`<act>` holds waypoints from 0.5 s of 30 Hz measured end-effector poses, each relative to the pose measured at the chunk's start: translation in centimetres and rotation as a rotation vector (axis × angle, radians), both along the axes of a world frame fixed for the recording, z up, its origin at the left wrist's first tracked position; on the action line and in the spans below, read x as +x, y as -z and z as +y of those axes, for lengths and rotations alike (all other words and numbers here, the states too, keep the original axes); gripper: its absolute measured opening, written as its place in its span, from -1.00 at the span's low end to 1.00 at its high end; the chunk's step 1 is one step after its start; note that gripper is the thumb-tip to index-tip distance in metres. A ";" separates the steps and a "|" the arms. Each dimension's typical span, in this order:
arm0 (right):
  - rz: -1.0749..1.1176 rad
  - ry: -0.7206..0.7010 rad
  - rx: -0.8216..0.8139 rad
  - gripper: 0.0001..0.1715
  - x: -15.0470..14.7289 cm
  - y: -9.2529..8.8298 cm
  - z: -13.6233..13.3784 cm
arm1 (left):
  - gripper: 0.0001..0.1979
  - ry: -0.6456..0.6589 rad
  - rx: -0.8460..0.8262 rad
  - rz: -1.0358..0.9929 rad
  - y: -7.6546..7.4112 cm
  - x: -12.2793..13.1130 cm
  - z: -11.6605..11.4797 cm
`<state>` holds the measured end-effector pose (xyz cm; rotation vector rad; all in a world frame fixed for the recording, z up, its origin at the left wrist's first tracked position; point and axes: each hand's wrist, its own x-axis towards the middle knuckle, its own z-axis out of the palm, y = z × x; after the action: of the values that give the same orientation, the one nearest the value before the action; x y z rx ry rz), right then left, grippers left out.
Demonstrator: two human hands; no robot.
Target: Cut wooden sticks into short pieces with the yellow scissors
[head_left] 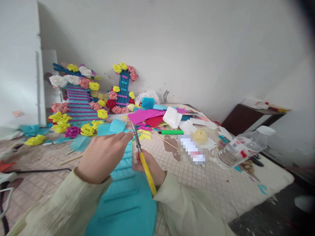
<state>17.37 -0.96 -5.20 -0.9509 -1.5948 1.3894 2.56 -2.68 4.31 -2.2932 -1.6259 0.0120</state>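
My right hand (151,167) is wrapped round yellow-handled pliers (146,170), whose metal jaws point up and away from me. Close beside those jaws, the fingers of my left hand (107,155) are pinched together. What they hold is mostly hidden; only a small brownish bit shows at the fingertips. Beneath both hands lies a turquoise guitar-like shape (123,206) with a rounded near end and dark strips across it.
Two flower-decorated panels, a wider one (81,103) and a narrower one (123,87), lean at the wall. Magenta paper (145,116), a green marker (171,132) and a wooden stick (71,160) lie on the table. A plastic bottle (242,149) tilts at right.
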 end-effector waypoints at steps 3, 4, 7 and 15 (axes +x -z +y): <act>0.056 -0.027 -0.080 -0.59 0.0 0.0 0.0 | -0.59 0.025 0.005 -0.007 0.1 0.2 0.0; 0.058 -0.028 -0.091 -0.57 0.0 0.0 0.0 | -0.59 0.027 0.004 -0.010 0.1 0.2 0.0; 0.051 -0.026 -0.090 -0.55 0.0 0.1 0.0 | -0.61 0.029 -0.012 -0.005 0.0 0.3 -0.1; 0.031 -0.082 -0.061 -0.73 0.3 0.2 -0.3 | -0.61 0.074 -0.051 0.029 -0.3 -0.1 0.1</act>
<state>17.63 -1.29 -5.40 -0.9044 -1.5914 1.5097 2.51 -2.63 4.62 -2.3789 -1.5422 0.0689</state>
